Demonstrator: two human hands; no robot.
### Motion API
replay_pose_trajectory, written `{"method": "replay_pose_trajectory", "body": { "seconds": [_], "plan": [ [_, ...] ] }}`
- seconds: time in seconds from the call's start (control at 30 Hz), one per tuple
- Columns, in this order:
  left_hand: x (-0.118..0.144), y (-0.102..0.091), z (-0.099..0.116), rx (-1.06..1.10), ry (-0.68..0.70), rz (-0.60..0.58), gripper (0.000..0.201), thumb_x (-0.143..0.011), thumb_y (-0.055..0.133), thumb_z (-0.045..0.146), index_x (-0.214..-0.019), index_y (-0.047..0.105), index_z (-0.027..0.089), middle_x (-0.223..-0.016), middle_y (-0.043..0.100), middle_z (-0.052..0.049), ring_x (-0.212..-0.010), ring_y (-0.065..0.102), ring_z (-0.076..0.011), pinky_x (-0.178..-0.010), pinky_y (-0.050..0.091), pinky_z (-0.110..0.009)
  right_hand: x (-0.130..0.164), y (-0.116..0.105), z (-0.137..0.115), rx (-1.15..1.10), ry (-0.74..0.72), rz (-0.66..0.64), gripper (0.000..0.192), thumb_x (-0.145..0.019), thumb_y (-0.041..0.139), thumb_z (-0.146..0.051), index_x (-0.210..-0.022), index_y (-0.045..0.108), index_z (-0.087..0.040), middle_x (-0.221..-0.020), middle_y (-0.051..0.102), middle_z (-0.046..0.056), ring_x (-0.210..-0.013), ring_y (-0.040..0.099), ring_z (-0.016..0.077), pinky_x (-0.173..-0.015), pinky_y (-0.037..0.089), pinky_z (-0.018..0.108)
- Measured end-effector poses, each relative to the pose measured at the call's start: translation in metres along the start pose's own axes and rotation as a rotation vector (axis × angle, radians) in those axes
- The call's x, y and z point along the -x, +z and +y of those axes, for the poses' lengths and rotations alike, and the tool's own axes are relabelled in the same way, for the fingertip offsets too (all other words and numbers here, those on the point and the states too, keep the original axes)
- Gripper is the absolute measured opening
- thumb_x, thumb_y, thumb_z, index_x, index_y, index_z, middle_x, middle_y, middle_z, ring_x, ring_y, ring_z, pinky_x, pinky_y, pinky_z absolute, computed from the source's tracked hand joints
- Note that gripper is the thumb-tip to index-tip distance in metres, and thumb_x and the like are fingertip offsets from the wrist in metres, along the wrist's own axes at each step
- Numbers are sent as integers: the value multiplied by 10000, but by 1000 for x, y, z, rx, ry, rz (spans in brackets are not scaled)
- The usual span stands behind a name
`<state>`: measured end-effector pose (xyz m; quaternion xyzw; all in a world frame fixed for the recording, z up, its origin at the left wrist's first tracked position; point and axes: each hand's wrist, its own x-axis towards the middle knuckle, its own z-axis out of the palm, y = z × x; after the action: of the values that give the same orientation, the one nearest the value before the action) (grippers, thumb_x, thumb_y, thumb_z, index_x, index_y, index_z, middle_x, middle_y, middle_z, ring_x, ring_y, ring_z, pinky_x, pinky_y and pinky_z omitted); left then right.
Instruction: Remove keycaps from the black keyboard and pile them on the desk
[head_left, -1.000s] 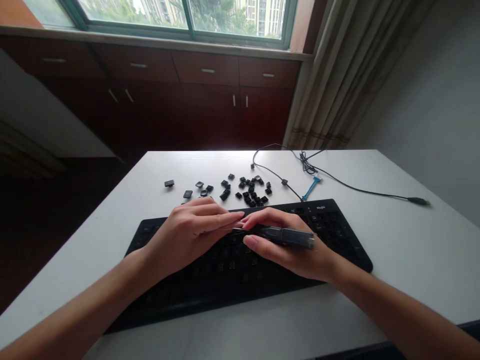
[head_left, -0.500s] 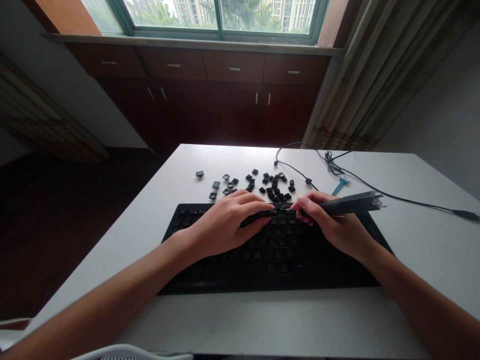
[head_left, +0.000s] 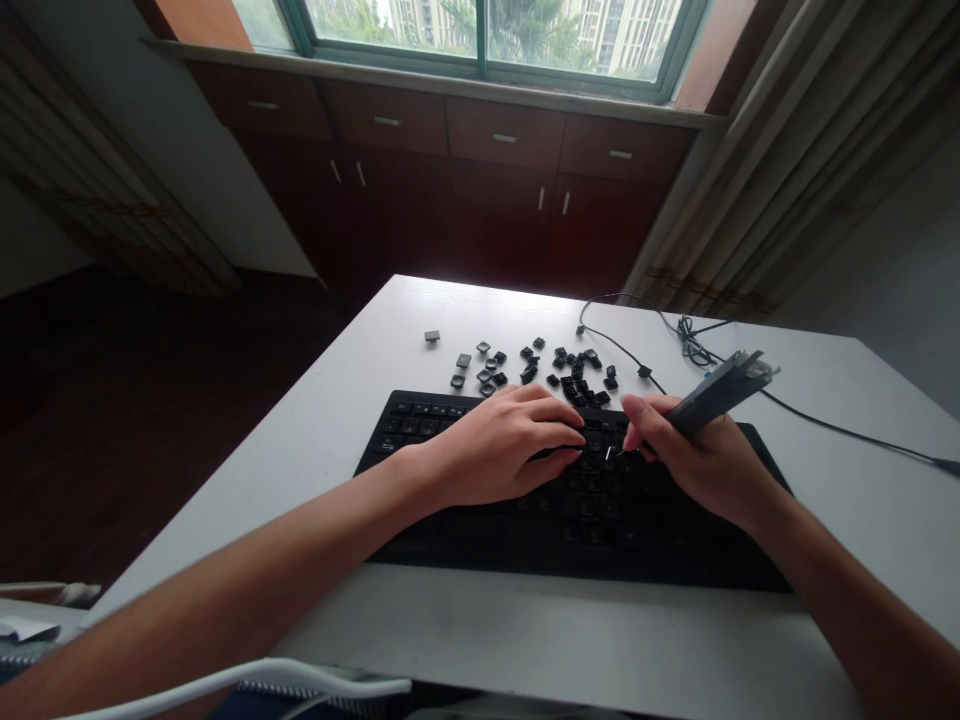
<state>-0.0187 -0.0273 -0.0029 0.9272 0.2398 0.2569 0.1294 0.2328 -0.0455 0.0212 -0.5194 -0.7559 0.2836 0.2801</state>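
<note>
A black keyboard (head_left: 480,540) lies on the white table, with many keycaps off around its middle. My left hand (head_left: 517,440) rests over its left-centre part, fingers stretched towards the bare key area and slightly apart; nothing shows in them. In my right hand (head_left: 682,450) is a dark grey keycap puller (head_left: 712,392), gripped like a pen. Its thin wire tip (head_left: 610,454) is down at the keys just right of my left fingertips. Loose black keycaps (head_left: 577,385) are scattered behind the keyboard's back edge.
Several more keycaps (head_left: 463,361) lie further left on the white table (head_left: 300,450). A black cable (head_left: 840,425) runs across the right side, with a bundled coil (head_left: 691,340). A white chair edge (head_left: 337,685) shows at the bottom.
My right hand has brought the puller's wire tip from the keyboard's back edge down towards me onto the keys. The puller is tilted more upright. The whole view has shifted and turned slightly.
</note>
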Motion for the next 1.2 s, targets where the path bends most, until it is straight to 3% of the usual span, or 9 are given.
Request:
{"method": "replay_pose_trajectory", "body": {
  "seconds": [0.4, 0.57, 0.7, 0.9, 1.2],
  "plan": [
    [-1, 3, -1, -9, 12, 6, 261, -1024, 533, 277, -1156, 738, 182, -1244, 714, -71, -1090, 635, -227, -976, 523, -389, -31, -11, -13, 166, -109, -251, 432, -1013, 477, -467, -699, 609, -202, -602, 493, -26, -571, 464, 125, -561, 369, 277],
    [-1, 2, -1, -14, 20, 13, 251, -1018, 541, 268, -1147, 740, 187, -1231, 718, -85, -1073, 641, -230, -966, 525, -393, -38, -12, -14, 199, -114, -295, 415, -991, 498, -439, -660, 565, -199, -580, 448, -26, -558, 409, 128, -535, 339, 284],
    [-1, 2, -2, -10, 16, 5, 254, -1020, 539, 269, -1158, 737, 187, -1232, 717, -81, -1076, 639, -229, -974, 520, -389, -46, -17, -14, 186, -106, -419, 333, -953, 558, -434, -709, 555, -207, -603, 421, -47, -562, 387, 118, -521, 325, 274],
    [-1, 2, -1, -4, 10, 3, 269, -1027, 523, 270, -1161, 737, 179, -1226, 719, -71, -1074, 634, -229, -961, 521, -385, -54, -28, -12, 244, -132, -539, 361, -964, 557, -483, -729, 504, -214, -615, 392, -57, -565, 360, 110, -511, 312, 264],
    [-1, 2, -1, 0, 12, 5, 250, -1016, 543, 262, -1154, 737, 184, -1228, 720, -77, -1080, 644, -229, -955, 534, -388, -44, -32, -5, 283, -162, -520, 365, -969, 550, -463, -712, 471, -217, -629, 430, -35, -563, 374, 121, -506, 297, 287]
  ]
}}
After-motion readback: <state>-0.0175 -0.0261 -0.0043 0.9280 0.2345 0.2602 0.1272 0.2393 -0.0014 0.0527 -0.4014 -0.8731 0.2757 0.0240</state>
